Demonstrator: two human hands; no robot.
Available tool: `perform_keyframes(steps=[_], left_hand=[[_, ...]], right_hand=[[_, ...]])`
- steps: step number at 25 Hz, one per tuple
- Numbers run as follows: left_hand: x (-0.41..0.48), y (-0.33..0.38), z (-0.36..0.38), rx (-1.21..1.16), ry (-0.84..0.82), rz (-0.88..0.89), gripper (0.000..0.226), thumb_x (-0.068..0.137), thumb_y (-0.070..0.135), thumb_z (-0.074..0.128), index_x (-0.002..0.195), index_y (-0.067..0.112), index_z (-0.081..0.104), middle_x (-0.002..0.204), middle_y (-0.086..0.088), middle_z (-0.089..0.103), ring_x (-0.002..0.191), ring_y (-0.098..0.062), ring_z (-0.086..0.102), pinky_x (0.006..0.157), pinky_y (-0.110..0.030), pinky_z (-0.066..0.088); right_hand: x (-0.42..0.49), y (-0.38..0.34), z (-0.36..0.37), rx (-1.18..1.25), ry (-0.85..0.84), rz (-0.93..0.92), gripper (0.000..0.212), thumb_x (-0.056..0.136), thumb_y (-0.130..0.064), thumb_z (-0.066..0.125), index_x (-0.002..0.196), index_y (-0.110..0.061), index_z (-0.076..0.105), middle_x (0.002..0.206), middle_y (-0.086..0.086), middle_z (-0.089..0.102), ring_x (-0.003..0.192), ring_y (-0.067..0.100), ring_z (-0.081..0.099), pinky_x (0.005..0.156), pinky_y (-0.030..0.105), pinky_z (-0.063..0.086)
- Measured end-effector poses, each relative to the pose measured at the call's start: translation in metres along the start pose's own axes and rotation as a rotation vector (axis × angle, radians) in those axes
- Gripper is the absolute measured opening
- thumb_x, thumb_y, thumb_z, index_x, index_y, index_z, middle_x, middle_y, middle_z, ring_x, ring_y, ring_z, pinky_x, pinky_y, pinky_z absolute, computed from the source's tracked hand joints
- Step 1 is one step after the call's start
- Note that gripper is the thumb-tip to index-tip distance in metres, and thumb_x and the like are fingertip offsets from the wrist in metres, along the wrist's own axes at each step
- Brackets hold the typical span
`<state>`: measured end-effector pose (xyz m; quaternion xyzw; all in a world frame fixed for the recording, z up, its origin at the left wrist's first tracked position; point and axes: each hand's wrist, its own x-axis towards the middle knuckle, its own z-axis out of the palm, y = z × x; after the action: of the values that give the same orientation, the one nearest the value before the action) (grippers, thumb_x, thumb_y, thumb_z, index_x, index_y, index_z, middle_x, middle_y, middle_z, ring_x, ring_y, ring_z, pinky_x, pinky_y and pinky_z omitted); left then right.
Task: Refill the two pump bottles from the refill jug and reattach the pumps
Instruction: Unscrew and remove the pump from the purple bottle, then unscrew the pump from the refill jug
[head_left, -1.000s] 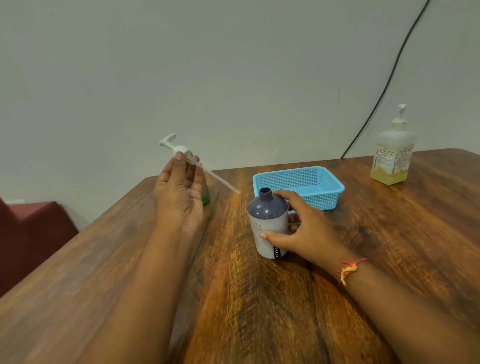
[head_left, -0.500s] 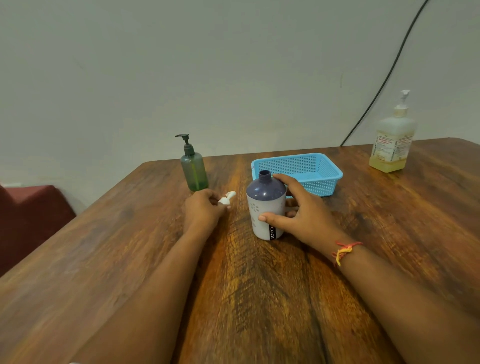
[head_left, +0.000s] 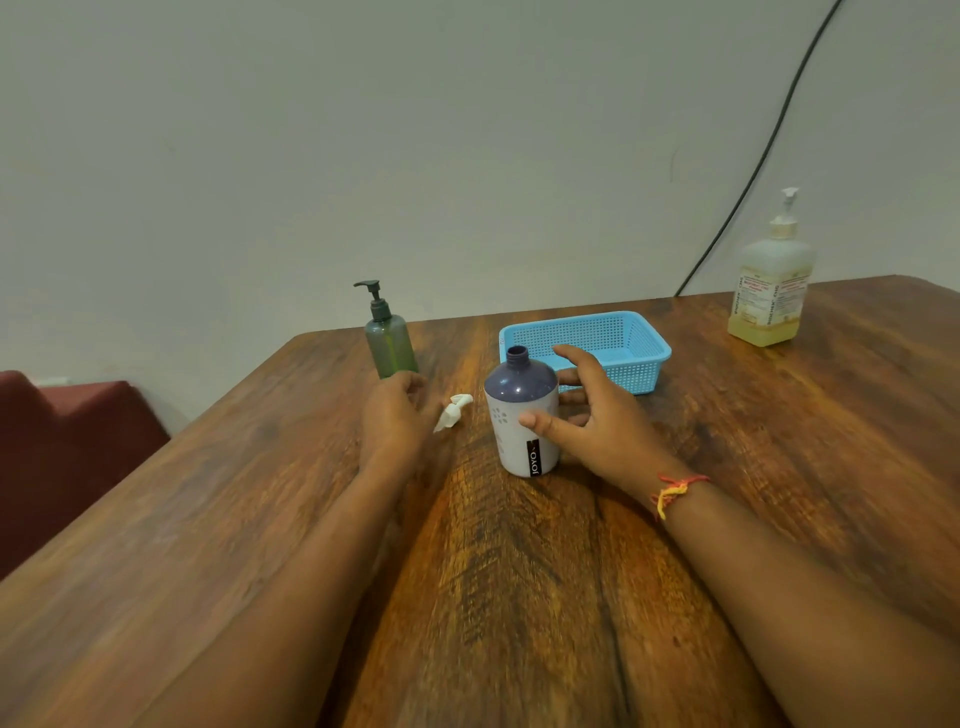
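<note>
Brown wood grain fills the lower frame: a table (head_left: 519, 597) running back to a pale wall. At centre stands the white bottle (head_left: 523, 415) with a purple shoulder, upright, neck open and capless, a black label strip low on its side. The right hand (head_left: 587, 415) is spread loosely around it from the right, thumb tip against the front of the white wall, the other fingers fanned behind and apart from the shoulder; it is not gripping. A red and yellow thread (head_left: 672, 491) circles that wrist.

Just left of the bottle, the white pump (head_left: 453, 412) lies on the wood, only its head showing. The left hand (head_left: 397, 415) rests knuckles up beside it, fingers curled; whether they touch the pump or its tube I cannot tell.

Above the left hand, a green bottle (head_left: 389, 345) stands upright with its dark pump on. Behind the white bottle, right of centre, sits a blue basket (head_left: 639, 353). In the upper right, well apart, a jug (head_left: 771, 291) of yellowish liquid stands near the table's far edge, its own white pump fitted. A black cable (head_left: 753, 171) runs down the wall behind it. A dark red seat (head_left: 67, 441) shows at the left edge.
</note>
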<state>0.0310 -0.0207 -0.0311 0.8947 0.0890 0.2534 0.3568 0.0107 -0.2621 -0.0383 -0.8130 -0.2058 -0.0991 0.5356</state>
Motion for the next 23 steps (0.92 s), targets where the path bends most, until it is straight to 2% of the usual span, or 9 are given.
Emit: perform_keyframes(steps=[3,5,6,9,12,14,16,19,23], left_hand=[[-0.03,0.033,-0.025,-0.12,0.274,0.127,0.018,0.093,0.018,0.07,0.109,0.014,0.065,0.106,-0.004,0.067,0.094,-0.015,0.06,0.067,-0.013,0.04],[-0.066,0.064,-0.036,-0.293,0.375,0.249,0.006,0.096,0.018,0.067,0.098,0.021,0.062,0.092,0.0,0.065,0.083,-0.011,0.059,0.064,-0.012,0.043],[-0.084,0.08,-0.037,-0.382,0.375,0.291,0.006,0.097,0.018,0.065,0.094,0.021,0.061,0.087,0.002,0.064,0.079,-0.007,0.059,0.063,-0.014,0.046],[-0.117,0.117,-0.01,-0.568,0.166,0.247,0.009,0.097,0.023,0.066,0.09,0.018,0.063,0.085,0.005,0.065,0.079,-0.005,0.063,0.065,-0.018,0.052],[-0.124,0.144,0.041,-0.531,-0.114,0.131,0.011,0.095,0.029,0.069,0.089,0.02,0.065,0.088,0.008,0.068,0.086,-0.005,0.065,0.07,-0.02,0.054],[-0.119,0.16,0.078,-0.483,-0.28,0.053,0.01,0.094,0.03,0.07,0.087,0.024,0.065,0.087,0.009,0.069,0.085,-0.008,0.065,0.068,-0.018,0.049],[-0.109,0.177,0.117,-0.4,-0.366,0.058,0.011,0.092,0.033,0.072,0.088,0.026,0.065,0.089,0.01,0.069,0.087,-0.01,0.065,0.07,-0.019,0.047],[-0.089,0.21,0.173,-0.278,-0.482,0.101,0.03,0.089,0.039,0.074,0.11,0.019,0.065,0.108,0.004,0.068,0.101,-0.014,0.064,0.085,-0.025,0.049],[-0.059,0.252,0.232,-0.24,-0.548,0.047,0.059,0.088,0.038,0.075,0.138,0.014,0.052,0.138,-0.006,0.06,0.125,-0.023,0.058,0.102,-0.035,0.048]], right_hand=[[0.0,-0.005,-0.008,-0.008,0.165,0.006,0.081,0.073,-0.069,0.064,0.141,-0.03,0.042,0.124,-0.009,0.055,0.112,0.009,0.058,0.087,0.028,0.056],[0.002,-0.004,-0.018,-0.011,0.295,0.022,0.063,0.081,-0.061,0.068,0.132,-0.029,0.047,0.119,-0.008,0.058,0.107,0.01,0.06,0.085,0.029,0.057],[0.003,-0.002,-0.025,0.003,0.362,0.033,0.056,0.084,-0.057,0.07,0.127,-0.028,0.049,0.115,-0.008,0.059,0.103,0.01,0.062,0.083,0.03,0.058],[0.003,0.004,-0.058,-0.014,0.494,0.088,0.042,0.087,-0.048,0.072,0.115,-0.023,0.054,0.103,-0.004,0.063,0.09,0.011,0.065,0.075,0.033,0.056],[-0.006,0.028,-0.11,-0.213,0.57,0.199,0.03,0.087,-0.044,0.071,0.102,-0.021,0.058,0.098,-0.005,0.064,0.085,0.012,0.061,0.066,0.025,0.046],[-0.015,0.053,-0.147,-0.277,0.616,0.303,0.03,0.086,-0.045,0.071,0.1,-0.022,0.059,0.102,-0.001,0.065,0.088,0.016,0.061,0.071,0.028,0.043],[-0.021,0.077,-0.177,-0.266,0.654,0.388,0.032,0.085,-0.044,0.072,0.102,-0.02,0.06,0.106,0.003,0.067,0.091,0.021,0.063,0.074,0.03,0.043],[-0.019,0.1,-0.203,-0.231,0.687,0.434,0.037,0.085,-0.04,0.075,0.109,-0.015,0.064,0.107,0.003,0.069,0.096,0.021,0.066,0.081,0.032,0.05],[-0.012,0.121,-0.214,-0.122,0.671,0.42,0.048,0.086,-0.041,0.075,0.124,-0.015,0.061,0.116,0.001,0.066,0.101,0.015,0.064,0.092,0.037,0.055]])
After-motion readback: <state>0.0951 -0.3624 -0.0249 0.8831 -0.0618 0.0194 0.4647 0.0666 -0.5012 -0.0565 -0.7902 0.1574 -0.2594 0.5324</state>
